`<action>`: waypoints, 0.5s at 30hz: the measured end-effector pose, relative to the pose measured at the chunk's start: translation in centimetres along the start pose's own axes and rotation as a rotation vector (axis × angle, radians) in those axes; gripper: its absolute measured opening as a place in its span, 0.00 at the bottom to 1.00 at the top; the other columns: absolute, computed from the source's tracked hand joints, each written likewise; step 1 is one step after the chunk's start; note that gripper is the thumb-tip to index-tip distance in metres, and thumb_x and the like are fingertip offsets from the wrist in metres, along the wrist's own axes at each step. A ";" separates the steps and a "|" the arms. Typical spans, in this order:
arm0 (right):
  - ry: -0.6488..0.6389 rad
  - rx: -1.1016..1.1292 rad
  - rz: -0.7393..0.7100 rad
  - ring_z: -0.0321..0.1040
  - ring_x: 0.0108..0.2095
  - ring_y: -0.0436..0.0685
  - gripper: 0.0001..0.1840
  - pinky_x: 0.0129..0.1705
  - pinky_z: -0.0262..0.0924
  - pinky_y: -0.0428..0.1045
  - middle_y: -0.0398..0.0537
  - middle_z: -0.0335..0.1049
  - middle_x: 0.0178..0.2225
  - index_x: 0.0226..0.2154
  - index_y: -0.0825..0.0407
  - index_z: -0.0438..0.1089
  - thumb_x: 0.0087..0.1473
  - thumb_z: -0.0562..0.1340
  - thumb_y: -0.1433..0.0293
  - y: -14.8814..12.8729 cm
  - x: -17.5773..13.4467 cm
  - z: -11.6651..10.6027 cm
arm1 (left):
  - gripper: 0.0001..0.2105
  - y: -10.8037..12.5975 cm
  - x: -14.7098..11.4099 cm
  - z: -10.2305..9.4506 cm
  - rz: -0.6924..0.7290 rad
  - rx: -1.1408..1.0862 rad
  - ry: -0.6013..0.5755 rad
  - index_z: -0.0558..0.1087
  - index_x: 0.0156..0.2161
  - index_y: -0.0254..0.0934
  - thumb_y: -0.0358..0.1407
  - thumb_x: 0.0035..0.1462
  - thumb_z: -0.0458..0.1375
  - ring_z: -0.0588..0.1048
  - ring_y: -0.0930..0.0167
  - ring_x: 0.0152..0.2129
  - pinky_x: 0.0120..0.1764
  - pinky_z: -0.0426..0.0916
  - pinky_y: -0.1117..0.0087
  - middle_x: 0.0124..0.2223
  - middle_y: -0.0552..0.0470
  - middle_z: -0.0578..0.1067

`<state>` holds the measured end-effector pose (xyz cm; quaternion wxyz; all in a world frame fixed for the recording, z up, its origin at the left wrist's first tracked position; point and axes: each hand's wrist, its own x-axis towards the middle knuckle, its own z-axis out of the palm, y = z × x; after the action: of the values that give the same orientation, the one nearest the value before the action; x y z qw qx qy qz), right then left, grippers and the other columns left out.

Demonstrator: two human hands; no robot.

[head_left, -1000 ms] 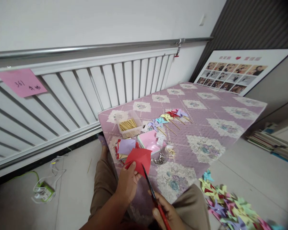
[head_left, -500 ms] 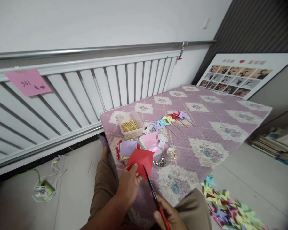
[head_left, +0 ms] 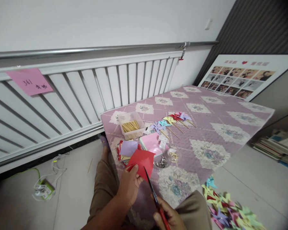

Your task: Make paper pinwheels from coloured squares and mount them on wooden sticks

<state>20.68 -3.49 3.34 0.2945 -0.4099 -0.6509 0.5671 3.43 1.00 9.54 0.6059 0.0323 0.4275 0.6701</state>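
My left hand (head_left: 131, 182) pinches a red paper square (head_left: 144, 159) by its lower left side, thumb on top. In my right hand (head_left: 169, 212) are scissors (head_left: 155, 198) with red handles and dark blades. The blades point up and left, with their tips at the middle of the red paper. Just beyond the paper lie a stack of coloured paper with a lilac sheet (head_left: 129, 148) on top and a pile with a pink sheet (head_left: 150, 142) uppermost. A dish of small silvery pieces (head_left: 161, 162) sits right of the paper, beside a round container of gold-coloured pieces (head_left: 173, 155).
A clear plastic box of thin sticks (head_left: 131, 126) stands on the flowered tablecloth (head_left: 201, 127). Several finished pinwheels (head_left: 170, 120) lie behind the paper. More pinwheels (head_left: 227, 207) are heaped at lower right. A radiator (head_left: 91, 95) runs along the wall; a power strip (head_left: 46, 190) lies on the floor.
The view has shifted very slightly. Both hands, the red paper and the scissors keep nearly the same positions.
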 end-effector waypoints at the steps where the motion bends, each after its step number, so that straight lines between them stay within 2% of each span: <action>1: 0.001 -0.006 0.007 0.72 0.49 0.63 0.27 0.53 0.64 0.53 0.55 0.74 0.50 0.55 0.51 0.69 0.56 0.60 0.56 0.1 0.0 0.0 | 0.10 0.0 0.0 0.0 0.004 0.007 -0.002 0.69 0.33 0.39 0.35 0.45 0.65 0.73 0.73 0.25 0.33 0.69 0.71 0.33 0.52 0.76; 5: 0.010 0.018 0.005 0.73 0.46 0.63 0.27 0.52 0.64 0.53 0.54 0.76 0.47 0.55 0.51 0.70 0.56 0.60 0.56 -0.1 0.0 0.0 | 0.10 0.0 0.0 0.1 0.001 -0.018 -0.015 0.70 0.33 0.39 0.34 0.45 0.66 0.74 0.72 0.26 0.34 0.69 0.71 0.32 0.52 0.77; 9: 0.021 0.062 -0.009 0.75 0.41 0.63 0.26 0.49 0.67 0.54 0.53 0.78 0.44 0.54 0.50 0.71 0.56 0.61 0.56 -0.3 0.1 0.1 | 0.11 0.1 0.0 0.2 -0.013 -0.048 0.030 0.69 0.32 0.38 0.32 0.43 0.67 0.73 0.73 0.23 0.31 0.68 0.72 0.31 0.53 0.76; 15: 0.049 0.050 -0.015 0.75 0.41 0.64 0.25 0.48 0.67 0.55 0.53 0.78 0.43 0.52 0.49 0.73 0.53 0.63 0.57 0.5 0.2 0.2 | 0.10 0.1 0.2 0.1 -0.022 -0.029 0.051 0.69 0.31 0.38 0.32 0.44 0.66 0.74 0.72 0.24 0.31 0.67 0.71 0.31 0.53 0.77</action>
<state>20.53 -3.36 2.76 0.3249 -0.4113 -0.6320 0.5708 3.37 1.19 9.51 0.6027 0.0015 0.4333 0.6701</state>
